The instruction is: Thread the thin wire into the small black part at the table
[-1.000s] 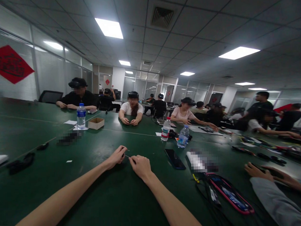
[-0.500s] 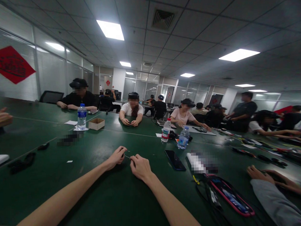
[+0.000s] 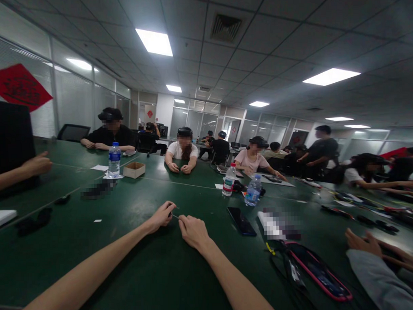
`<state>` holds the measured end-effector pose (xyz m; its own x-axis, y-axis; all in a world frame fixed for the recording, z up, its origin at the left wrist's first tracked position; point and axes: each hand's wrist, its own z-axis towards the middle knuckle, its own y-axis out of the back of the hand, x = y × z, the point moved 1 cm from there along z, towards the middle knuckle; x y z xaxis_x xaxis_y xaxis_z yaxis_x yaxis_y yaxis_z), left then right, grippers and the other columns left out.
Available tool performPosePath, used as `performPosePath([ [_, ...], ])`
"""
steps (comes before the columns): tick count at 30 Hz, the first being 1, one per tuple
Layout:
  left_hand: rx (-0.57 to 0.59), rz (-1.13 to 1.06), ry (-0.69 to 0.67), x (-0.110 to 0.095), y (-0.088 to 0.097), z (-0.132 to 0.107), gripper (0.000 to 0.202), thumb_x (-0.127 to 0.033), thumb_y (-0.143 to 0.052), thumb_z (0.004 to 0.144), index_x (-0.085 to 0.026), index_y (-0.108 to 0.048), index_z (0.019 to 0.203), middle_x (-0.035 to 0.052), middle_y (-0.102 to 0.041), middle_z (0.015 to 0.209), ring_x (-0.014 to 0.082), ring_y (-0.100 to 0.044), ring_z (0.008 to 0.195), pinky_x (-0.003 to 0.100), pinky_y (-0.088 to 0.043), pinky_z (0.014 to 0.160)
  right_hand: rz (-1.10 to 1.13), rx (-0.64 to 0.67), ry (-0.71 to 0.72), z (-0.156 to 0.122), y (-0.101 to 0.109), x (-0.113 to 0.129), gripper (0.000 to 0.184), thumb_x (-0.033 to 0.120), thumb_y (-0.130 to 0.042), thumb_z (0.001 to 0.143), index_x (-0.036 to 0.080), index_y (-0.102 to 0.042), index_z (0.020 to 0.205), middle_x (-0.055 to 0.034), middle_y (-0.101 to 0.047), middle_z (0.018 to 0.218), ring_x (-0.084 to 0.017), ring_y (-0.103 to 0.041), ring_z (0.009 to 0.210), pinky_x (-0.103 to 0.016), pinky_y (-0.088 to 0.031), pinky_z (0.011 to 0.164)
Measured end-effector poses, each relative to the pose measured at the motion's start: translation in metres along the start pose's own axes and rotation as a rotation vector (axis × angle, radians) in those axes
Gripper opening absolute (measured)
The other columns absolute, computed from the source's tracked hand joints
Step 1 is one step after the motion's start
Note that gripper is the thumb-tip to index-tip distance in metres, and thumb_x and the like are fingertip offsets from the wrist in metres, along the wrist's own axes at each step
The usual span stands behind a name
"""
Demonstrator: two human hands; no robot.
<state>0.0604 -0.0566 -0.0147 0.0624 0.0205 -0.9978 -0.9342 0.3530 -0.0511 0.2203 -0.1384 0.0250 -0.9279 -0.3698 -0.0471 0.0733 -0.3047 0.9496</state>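
My left hand (image 3: 163, 217) is held just above or on the green table (image 3: 136, 266), its fingers curled closed around a small dark thing. A thin, light, rod-like piece (image 3: 175, 215) sticks out of that hand toward the right. My right hand (image 3: 193, 231) is closed too, thumb and forefinger pinched at the piece's other end. Most of what lies inside both hands is hidden by the fingers, so its kind cannot be told. A dark phone (image 3: 242, 221) lies to the right of my right hand.
Two water bottles (image 3: 229, 179) stand ahead to the right, another bottle (image 3: 114, 161) and an open cardboard box (image 3: 134, 170) ahead left. A pink-edged pouch (image 3: 321, 273) with cables lies at right. Co-workers' hands (image 3: 363, 242) rest at the right, another hand (image 3: 37, 164) at the left.
My hands keep nearly the same pose. The co-worker's hand at far left has come further into view, with a large dark shape behind it. A standing person at right has shifted left.
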Motion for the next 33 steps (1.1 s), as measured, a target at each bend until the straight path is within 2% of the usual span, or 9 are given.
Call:
performPosePath([
  [4, 0.029, 0.061, 0.000, 0.000, -0.001, 0.000, 0.041, -0.061, -0.046, 0.079, -0.024, -0.043, 0.097, -0.0127, -0.028, 0.046, 0.0040, -0.018, 0.033, 0.014, -0.008, 0.038, -0.004, 0.014, -0.026, 0.001, -0.001, -0.001, 0.050, 0.048, -0.016, 0.098, 0.024, -0.059, 0.100, -0.0057, -0.066, 0.090, -0.016, -0.062, 0.075, -0.026, -0.042, 0.066],
  [8, 0.040, 0.091, -0.006, 0.001, 0.000, 0.000, 0.043, -0.062, -0.045, 0.079, -0.024, -0.041, 0.098, -0.0124, -0.030, 0.047, 0.0038, -0.019, 0.033, 0.014, -0.010, 0.038, 0.000, -0.011, -0.043, 0.002, -0.003, -0.002, 0.055, 0.052, -0.014, 0.097, 0.023, -0.061, 0.095, -0.0061, -0.068, 0.086, -0.016, -0.063, 0.072, -0.025, -0.042, 0.064],
  [14, 0.032, 0.108, -0.015, 0.000, -0.002, 0.000, 0.043, -0.061, -0.045, 0.080, -0.023, -0.041, 0.099, -0.0122, -0.030, 0.048, 0.0043, -0.022, 0.035, 0.014, -0.011, 0.038, 0.010, -0.012, -0.084, 0.003, -0.004, -0.001, 0.054, 0.052, -0.017, 0.097, 0.023, -0.063, 0.095, -0.0064, -0.069, 0.088, -0.015, -0.064, 0.072, -0.025, -0.043, 0.066],
  [21, 0.005, 0.113, 0.021, -0.003, -0.004, 0.001, 0.043, -0.061, -0.043, 0.080, -0.023, -0.040, 0.100, -0.0126, -0.029, 0.047, 0.0044, -0.022, 0.034, 0.015, -0.009, 0.038, -0.010, -0.020, -0.135, 0.005, -0.007, 0.003, 0.055, 0.054, -0.018, 0.096, 0.023, -0.064, 0.096, -0.0088, -0.069, 0.088, -0.020, -0.066, 0.079, -0.030, -0.045, 0.069],
  [29, -0.042, 0.079, 0.015, -0.001, -0.003, 0.003, 0.039, -0.058, -0.042, 0.082, -0.023, -0.040, 0.099, -0.0124, -0.027, 0.047, 0.0047, -0.022, 0.034, 0.015, -0.010, 0.038, 0.002, -0.042, -0.155, 0.008, -0.013, 0.008, 0.057, 0.053, -0.016, 0.096, 0.022, -0.064, 0.096, -0.0098, -0.069, 0.087, -0.019, -0.066, 0.074, -0.028, -0.045, 0.066],
  [33, -0.015, 0.092, 0.014, -0.003, -0.005, -0.002, 0.039, -0.057, -0.044, 0.082, -0.023, -0.041, 0.101, -0.0120, -0.028, 0.047, 0.0048, -0.021, 0.034, 0.015, -0.011, 0.038, 0.011, -0.019, -0.236, 0.013, -0.014, -0.001, 0.056, 0.051, -0.018, 0.097, 0.020, -0.064, 0.098, -0.0120, -0.068, 0.091, -0.019, -0.066, 0.077, -0.029, -0.045, 0.067],
])
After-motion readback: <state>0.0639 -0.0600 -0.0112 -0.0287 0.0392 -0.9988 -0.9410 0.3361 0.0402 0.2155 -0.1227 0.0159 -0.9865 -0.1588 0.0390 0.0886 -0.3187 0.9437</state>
